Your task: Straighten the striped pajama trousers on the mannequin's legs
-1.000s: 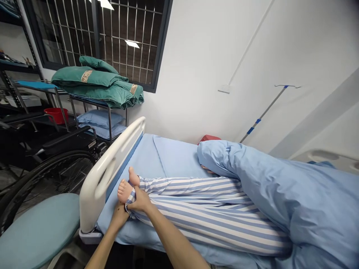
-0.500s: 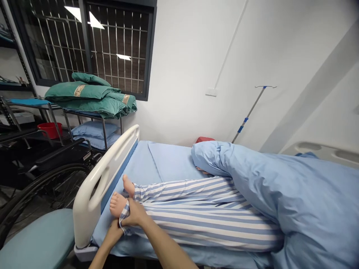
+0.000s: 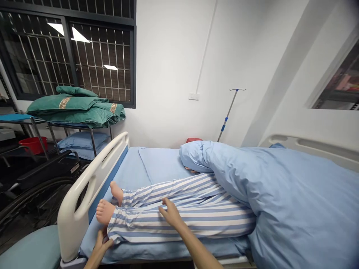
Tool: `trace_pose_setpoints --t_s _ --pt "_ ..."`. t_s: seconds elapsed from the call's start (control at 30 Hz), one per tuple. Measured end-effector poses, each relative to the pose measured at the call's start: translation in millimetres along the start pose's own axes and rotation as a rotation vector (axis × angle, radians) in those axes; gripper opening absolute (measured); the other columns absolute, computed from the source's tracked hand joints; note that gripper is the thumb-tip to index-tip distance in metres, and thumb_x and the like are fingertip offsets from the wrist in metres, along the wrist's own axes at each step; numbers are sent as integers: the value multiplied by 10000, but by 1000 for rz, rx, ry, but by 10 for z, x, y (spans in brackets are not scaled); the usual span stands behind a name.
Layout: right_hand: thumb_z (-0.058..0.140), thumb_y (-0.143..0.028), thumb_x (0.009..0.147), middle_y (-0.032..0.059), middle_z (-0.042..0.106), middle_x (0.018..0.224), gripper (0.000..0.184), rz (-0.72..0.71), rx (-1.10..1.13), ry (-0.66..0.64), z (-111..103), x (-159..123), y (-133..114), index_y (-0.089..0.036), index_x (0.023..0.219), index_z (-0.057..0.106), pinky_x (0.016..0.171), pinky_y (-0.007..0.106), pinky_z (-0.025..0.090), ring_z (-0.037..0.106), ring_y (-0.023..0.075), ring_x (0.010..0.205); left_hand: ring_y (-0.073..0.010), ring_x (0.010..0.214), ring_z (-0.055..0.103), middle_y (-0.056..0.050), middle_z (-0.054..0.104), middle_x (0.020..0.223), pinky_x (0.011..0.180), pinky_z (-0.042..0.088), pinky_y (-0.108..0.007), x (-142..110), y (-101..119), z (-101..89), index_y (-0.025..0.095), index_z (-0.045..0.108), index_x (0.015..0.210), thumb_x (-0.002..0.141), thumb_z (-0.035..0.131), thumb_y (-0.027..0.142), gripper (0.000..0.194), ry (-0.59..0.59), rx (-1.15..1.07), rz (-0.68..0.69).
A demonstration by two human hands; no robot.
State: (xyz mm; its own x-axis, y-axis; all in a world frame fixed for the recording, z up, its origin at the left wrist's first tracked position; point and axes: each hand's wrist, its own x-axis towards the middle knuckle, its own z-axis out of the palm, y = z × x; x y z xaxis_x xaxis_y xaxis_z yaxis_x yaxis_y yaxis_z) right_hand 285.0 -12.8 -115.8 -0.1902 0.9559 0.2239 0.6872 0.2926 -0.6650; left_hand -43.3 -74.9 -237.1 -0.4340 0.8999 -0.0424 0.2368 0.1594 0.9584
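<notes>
A manikin's legs in blue-and-white striped trousers (image 3: pixel 185 222) lie along the bed, with two bare feet toward the footboard. My left hand (image 3: pixel 99 248) is low beside the heel of the near foot (image 3: pixel 105 212). Its thumb and fingers are apart near the trouser cuff (image 3: pixel 113 229), the fingertips partly hidden at the heel. Over the middle of the near trouser leg is my right hand (image 3: pixel 171 214), open with spread fingers and holding nothing. The near cuff reaches down to the ankle. A bunched light blue quilt (image 3: pixel 280 194) covers the rest of the manikin.
The white footboard (image 3: pixel 80 194) rises at the left, with a wheelchair (image 3: pixel 42 190) and a teal seat (image 3: pixel 33 246) beyond it. Green folded bedding (image 3: pixel 78 108) lies on a rack by the window. An IV pole (image 3: pixel 228 114) stands behind the bed.
My right hand has let go of the trouser cuff and moved right, over the leg. My left hand has come lower by the heel. The view has turned right.
</notes>
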Motion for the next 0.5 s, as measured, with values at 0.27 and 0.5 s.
trace_pose_setpoints --t_s 0.27,0.5 --pt "404 -327 817 79 619 933 256 61 -90 197 -964 -241 664 -165 961 540 830 307 397 560 200 921 -294 899 628 -25 717 787 850 482 -374 49 198 -220 224 635 681 507 501 413 290 -132 334 60" --pt "399 -338 819 65 629 894 235 67 -49 246 -1281 -215 673 -179 903 551 798 288 399 572 190 881 -286 711 632 -23 652 572 663 500 -365 41 462 -606 219 598 627 516 415 348 250 40 614 -31"
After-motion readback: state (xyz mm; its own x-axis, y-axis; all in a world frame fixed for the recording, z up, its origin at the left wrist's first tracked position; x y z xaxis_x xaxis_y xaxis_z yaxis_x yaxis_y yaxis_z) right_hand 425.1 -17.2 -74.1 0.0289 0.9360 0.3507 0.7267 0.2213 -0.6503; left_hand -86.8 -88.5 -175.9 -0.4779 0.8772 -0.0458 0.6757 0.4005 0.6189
